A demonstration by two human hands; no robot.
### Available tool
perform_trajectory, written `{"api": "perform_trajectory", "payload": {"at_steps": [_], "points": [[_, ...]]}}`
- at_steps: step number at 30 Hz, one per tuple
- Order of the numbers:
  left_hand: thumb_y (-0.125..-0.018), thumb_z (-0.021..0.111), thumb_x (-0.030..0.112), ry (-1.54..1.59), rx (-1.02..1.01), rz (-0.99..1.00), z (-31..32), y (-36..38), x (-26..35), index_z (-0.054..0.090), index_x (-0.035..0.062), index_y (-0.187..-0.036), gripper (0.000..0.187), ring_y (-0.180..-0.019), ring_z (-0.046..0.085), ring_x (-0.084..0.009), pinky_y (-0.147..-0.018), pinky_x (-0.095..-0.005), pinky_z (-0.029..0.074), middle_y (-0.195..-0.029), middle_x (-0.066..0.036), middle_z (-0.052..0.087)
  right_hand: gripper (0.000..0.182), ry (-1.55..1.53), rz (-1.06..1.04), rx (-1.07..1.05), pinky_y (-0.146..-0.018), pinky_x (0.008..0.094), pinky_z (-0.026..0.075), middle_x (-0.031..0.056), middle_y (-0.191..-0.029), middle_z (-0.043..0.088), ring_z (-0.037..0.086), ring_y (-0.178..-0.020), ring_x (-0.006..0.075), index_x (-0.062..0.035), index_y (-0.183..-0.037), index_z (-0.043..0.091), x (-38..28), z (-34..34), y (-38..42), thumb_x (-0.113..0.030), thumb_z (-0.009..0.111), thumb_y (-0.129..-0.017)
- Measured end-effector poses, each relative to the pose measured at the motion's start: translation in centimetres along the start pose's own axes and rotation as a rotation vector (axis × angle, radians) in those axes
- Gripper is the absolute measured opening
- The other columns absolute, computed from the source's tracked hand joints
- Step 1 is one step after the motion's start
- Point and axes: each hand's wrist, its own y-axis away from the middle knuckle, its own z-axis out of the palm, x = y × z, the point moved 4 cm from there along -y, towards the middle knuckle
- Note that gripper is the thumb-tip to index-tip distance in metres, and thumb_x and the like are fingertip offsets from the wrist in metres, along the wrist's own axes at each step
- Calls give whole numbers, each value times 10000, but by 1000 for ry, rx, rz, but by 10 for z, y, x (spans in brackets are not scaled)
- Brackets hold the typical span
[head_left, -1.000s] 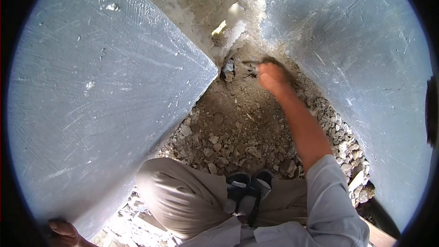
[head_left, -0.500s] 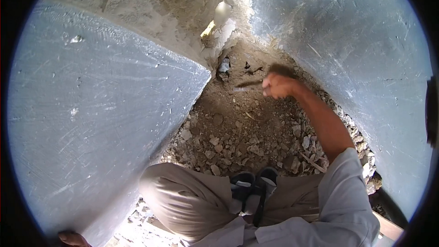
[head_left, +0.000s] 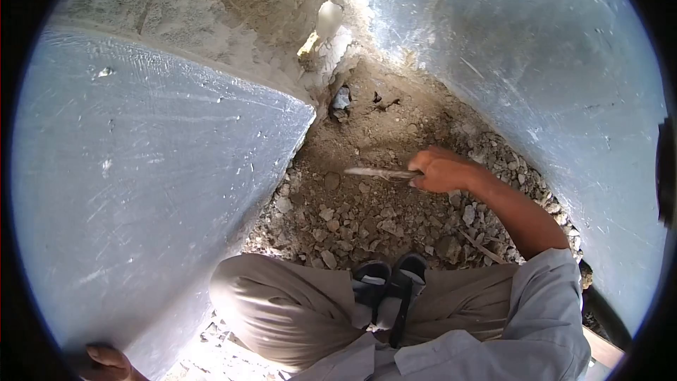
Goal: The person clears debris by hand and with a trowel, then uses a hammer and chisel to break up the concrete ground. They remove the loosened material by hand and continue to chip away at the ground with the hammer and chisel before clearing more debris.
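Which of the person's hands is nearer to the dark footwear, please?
Right. The right hand is ahead of the dark footwear and to its right; the left hand is farther off, to its left.

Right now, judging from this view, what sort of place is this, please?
Probably a building or repair site: stone rubble and bare soil cover the ground, scratched grey-blue wall-like surfaces flank it, and the right hand holds a slim bar-like tool.
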Motion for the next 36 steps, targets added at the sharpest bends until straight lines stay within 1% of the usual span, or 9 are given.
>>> {"api": "perform_trajectory", "payload": {"at_steps": [6, 11, 15, 19, 21, 26, 33, 35, 36], "points": [[-984, 613, 337, 106, -23, 40, 3, -21, 30, 510, 12, -1395, 534, -1212, 573, -354, -918, -494, 542, -1360, -235, 543, 92, 33, -220, -43, -613, 433, 471, 125, -696, 616, 609, -647, 245, 8, -859, 660, -116, -70, 29, -82, 646, -846], [-830, 665, 637, 837, -615, 157, 20, -60, 191, 360, 59, -1521, 951, -1431, 377, -379, -1145, -610, 321, -1502, -205, 450, 162, 1, -524, 107, -404, 347, 334, 55, -543, 505, 484, -465, 178, 14, -603, 523, -199, -123, 62, 114, 568, -722], [-823, 801, 298, 1134, -1007, -11, 9, -80, 244, 498, 7, -1409, 721, -976, 698, -328, -834, -425, 568, -1182, -235, 669, 134, -141, -759, 116, -440, 343, 395, 88, -592, 588, 549, -513, 187, 34, -652, 598, -259, -157, 85, 46, 609, -785], [-805, 741, 18, 887, -978, -185, -8, -92, 201, 643, 0, -998, 218, -607, 589, -247, -565, -355, 467, -725, -163, 623, 237, -600, -933, 57, -521, 305, 516, 120, -693, 662, 637, -600, 206, 30, -832, 689, -255, -187, 71, -168, 632, -949], [-881, 674, 27, 742, -825, -360, -21, -72, 135, 601, -13, -1088, 222, -617, 547, -141, -541, -256, 425, -834, -104, 642, 388, -800, -712, 61, -600, 267, 575, 149, -841, 711, 695, -734, 196, 37, -1044, 698, -197, -187, 18, -338, 611, -994], [-1063, 504, 244, 764, -310, -687, -50, -52, 4, 569, 56, -1011, 206, -511, 332, -2, -441, -178, 229, -671, 50, 448, 232, -653, -11, 359, -749, 333, 574, 167, -907, 722, 700, -791, 204, -5, -996, 699, -37, -70, -145, -230, 648, -971], [-1033, 534, 220, 871, -206, -857, -33, -37, -43, 566, 18, -1146, 234, -578, 428, -57, -508, -204, 333, -743, -1, 503, 267, -422, 349, 620, -921, 449, 530, 175, -1122, 700, 653, -1072, 363, -58, -1101, 706, 41, 45, -249, -262, 640, -943], [-1010, 549, 252, 1002, -419, -681, -34, -67, -11, 682, -27, -1072, 316, -697, 672, -327, -332, -228, 469, -913, -318, 669, 305, -363, 394, 486, -918, 449, 540, 170, -1199, 676, 652, -1087, 352, -102, -1164, 701, 48, 50, -270, -281, 595, -941], [-1010, 545, 254, 1035, -364, -732, -32, -69, -5, 674, -38, -1017, 318, -622, 661, -304, -330, -250, 482, -833, -277, 673, 319, -312, 417, 399, -906, 442, 547, 167, -1226, 666, 654, -1086, 344, -118, -1179, 700, 51, 52, -281, -291, 593, -934]]}}
